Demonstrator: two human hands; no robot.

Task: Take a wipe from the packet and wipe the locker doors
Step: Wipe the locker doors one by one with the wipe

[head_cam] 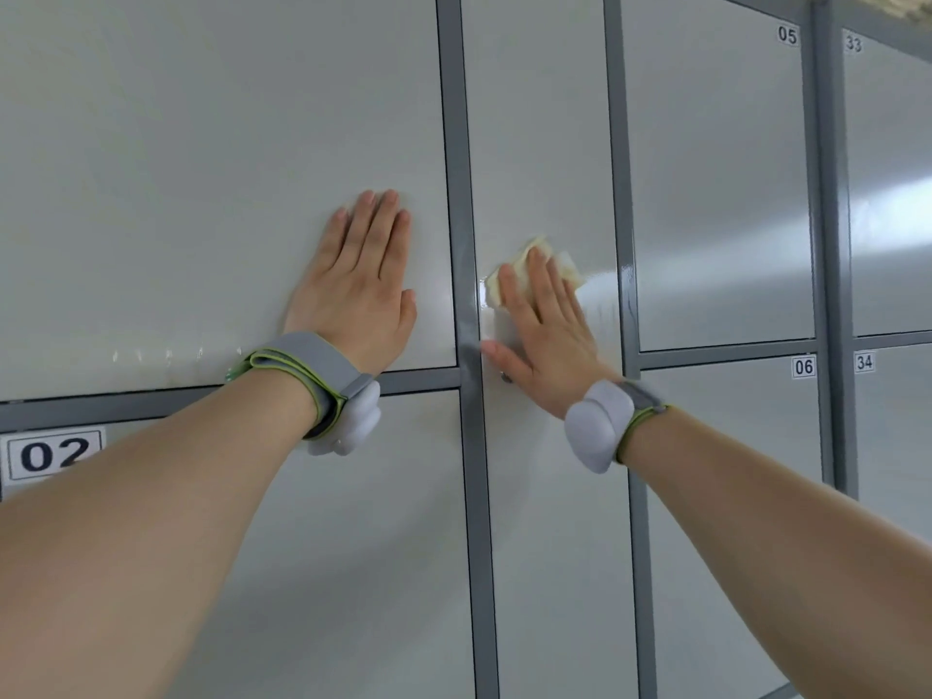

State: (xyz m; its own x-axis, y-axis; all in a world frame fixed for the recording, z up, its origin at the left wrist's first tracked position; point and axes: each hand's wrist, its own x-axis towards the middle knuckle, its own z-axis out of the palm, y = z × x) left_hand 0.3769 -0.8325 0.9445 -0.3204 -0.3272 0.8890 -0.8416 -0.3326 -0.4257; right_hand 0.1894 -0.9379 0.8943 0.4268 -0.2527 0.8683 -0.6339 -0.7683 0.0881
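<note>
— Wipe (567,267): where is it?
— Under the right hand (547,340), on the narrow middle door (539,118). The fingers are straight and close together, pressing it flat, I'd guess so it drags evenly.
— And the left hand (358,295)?
— Flat on the left door (201,169), fingers together, holding nothing. Probably a brace.
— How does the wipe look?
— Crumpled, pale cream, edges poking past the fingertips. The door shines wet beside it.

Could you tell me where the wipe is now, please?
Head view, right of centre: the wipe lies under the right hand on the narrow middle door.
</note>
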